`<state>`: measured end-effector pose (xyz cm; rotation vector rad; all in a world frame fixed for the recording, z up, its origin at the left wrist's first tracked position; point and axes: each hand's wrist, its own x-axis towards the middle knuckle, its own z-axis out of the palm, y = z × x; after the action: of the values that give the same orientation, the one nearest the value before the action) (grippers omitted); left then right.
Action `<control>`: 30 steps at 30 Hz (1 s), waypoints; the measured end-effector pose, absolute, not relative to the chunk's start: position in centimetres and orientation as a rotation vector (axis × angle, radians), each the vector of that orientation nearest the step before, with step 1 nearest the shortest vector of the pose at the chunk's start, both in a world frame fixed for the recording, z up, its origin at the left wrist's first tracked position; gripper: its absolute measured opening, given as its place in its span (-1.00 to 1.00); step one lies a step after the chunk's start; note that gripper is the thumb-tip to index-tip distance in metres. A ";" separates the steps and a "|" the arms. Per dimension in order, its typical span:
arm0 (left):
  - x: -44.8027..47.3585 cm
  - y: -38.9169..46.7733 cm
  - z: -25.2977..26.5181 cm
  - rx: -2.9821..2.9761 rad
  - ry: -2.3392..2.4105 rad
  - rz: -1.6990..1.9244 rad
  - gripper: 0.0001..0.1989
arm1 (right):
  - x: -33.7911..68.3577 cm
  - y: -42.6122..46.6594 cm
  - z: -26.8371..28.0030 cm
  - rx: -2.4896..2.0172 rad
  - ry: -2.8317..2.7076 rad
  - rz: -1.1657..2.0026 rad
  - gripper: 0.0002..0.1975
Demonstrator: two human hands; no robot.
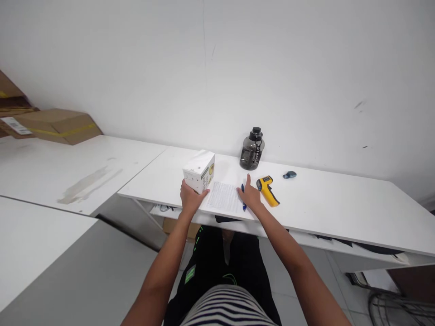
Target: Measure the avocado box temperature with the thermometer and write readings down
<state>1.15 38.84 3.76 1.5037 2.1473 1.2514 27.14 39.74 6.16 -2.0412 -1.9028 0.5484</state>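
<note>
A white box with printing and a yellow round picture on its side stands near the desk's front edge. My left hand grips its lower near part, thumb along the printed side. Beside the box lies a sheet of paper covered in lines of small writing. My right hand rests at the sheet's right edge, its thumb and a finger stretched apart. A blue pen lies under that thumb. Just right of this hand is a yellow and black infrared thermometer.
A dark clear water jug stands against the wall. A small dark teal object lies further right on the white desk. Cardboard boxes sit at far left. Under the desktop, a shelf holds dark items.
</note>
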 end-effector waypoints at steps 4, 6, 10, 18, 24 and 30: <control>1.3 38.7 3.9 1.509 2.141 1.240 0.14 | 28.0 40.8 6.3 -1.778 -1.601 0.919 -0.31; 1.4 38.5 4.0 1.503 2.140 1.238 0.17 | 28.9 40.8 6.6 -1.498 -1.387 1.171 -0.36; 1.5 38.4 4.0 1.491 2.153 1.231 0.24 | 30.1 40.0 6.3 -1.187 -1.131 1.488 -0.38; 1.6 38.4 4.0 1.475 2.181 1.109 0.33 | 29.3 37.1 4.1 -1.301 -1.268 1.216 -0.55; 2.2 38.0 4.7 1.432 2.251 1.058 0.27 | 29.8 36.6 3.7 -1.344 -1.448 1.057 -0.49; 2.2 37.8 5.0 1.445 2.245 1.032 0.34 | 29.4 36.9 3.3 -1.454 -1.291 0.859 -0.67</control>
<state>2.17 37.84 4.96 1.4450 2.2449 1.0322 29.36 36.89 3.25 -1.4537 -1.2915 0.8587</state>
